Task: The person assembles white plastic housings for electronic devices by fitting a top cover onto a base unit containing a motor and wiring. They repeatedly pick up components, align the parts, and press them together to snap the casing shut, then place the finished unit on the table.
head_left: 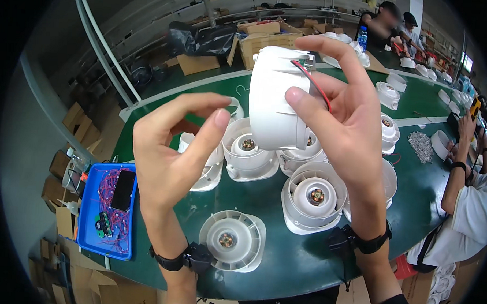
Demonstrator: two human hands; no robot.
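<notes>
My right hand [347, 110] grips a white round plastic fan housing [273, 102], raised above the table and turned on its side. A red and black wire pair [316, 86] runs along it by my thumb. Left of the housing, my left hand [174, 144] is empty, with thumb and fingers curved apart. Below stand several similar white housings with copper-coloured motor parts in their centres: one at the front [232, 240], one right of the middle [314, 197] and one behind [249, 149]. My left hand partly hides another white housing [208, 175].
A blue tray [84, 216] at the left edge of the green table [272, 255] holds red wires, a black phone-like slab and green boards. A pile of small metal parts [422, 146] lies at right, near a co-worker's arm [457, 175]. Cardboard boxes [266, 45] stand behind.
</notes>
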